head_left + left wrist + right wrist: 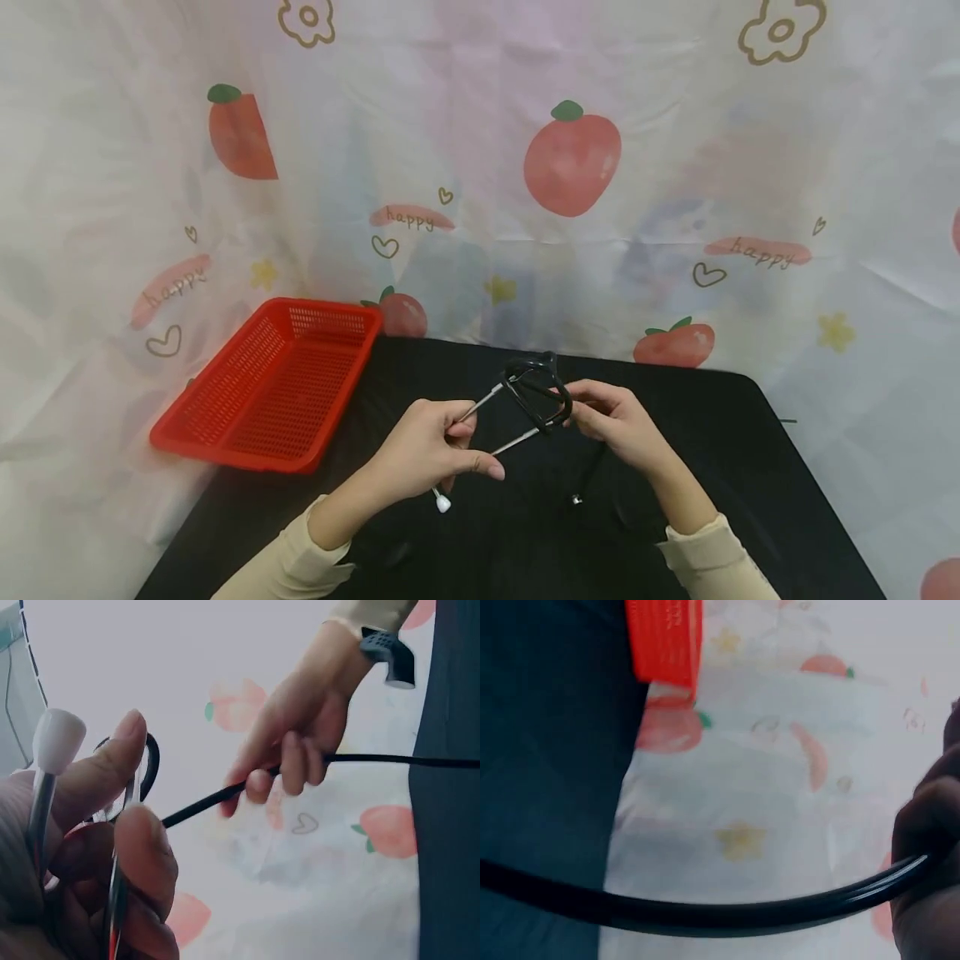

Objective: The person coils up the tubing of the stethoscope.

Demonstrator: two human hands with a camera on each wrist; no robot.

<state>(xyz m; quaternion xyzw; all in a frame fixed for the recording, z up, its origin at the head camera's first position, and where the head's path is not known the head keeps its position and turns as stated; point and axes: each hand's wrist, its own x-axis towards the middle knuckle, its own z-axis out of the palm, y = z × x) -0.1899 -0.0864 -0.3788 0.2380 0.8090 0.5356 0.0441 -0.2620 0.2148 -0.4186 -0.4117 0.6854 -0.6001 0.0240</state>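
Observation:
A stethoscope with black tubing point(567, 403) and thin metal ear tubes point(516, 442) is held up between both hands above the table. My left hand point(427, 446) grips the metal ear tubes, and one white ear tip point(443, 504) pokes out below it. In the left wrist view the white ear tip point(60, 741) stands beside the thumb. My right hand point(618, 425) holds the black tubing with curled fingers. Below that hand the tubing hangs down to a small shiny end point(577, 499). The right wrist view shows the tube point(720, 919) curving out of the fingers.
A red plastic basket point(322, 433) with slotted sides sits at the left of the black table point(720, 467). Behind the table hangs a pale curtain point(480, 275) printed with fruit, hearts and flowers, which also covers the left side.

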